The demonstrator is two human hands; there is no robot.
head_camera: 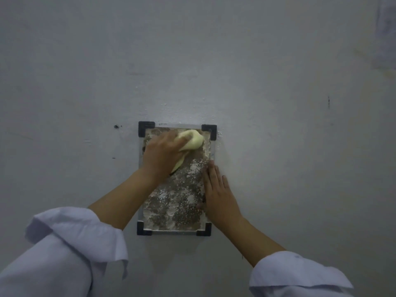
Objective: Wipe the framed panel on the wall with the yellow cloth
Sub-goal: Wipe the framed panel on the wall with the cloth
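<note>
While the pale grey wall [257, 71] fills nearly the whole head view, little else surrounds the work: a small dark spot [116, 126] sits on the wall just left of the panel's upper corner, a thin dark mark [328, 101] lies well apart to the right, and a smudged darker patch [385, 33] shows at the far upper right edge. Both forearms rise from rolled white sleeves [70, 243] at the bottom and cross over parts of the panel, hiding its left edge and much of its right edge. The framed panel [177, 200] hangs flat on the wall slightly left of centre, its long axis running vertically, with 4 black corner pieces [146, 127] and a mottled brown surface flecked with white. The left hand [164, 154] is clenched on the yellow cloth [192, 140], pressing it against the upper part of the panel, near the top right corner; a strip of cloth trails down below the hand. The right hand [218, 191] lies flat with fingers extended and together, gripping nothing, resting along the panel's right edge and the wall beside it, fingertips pointing up.
</note>
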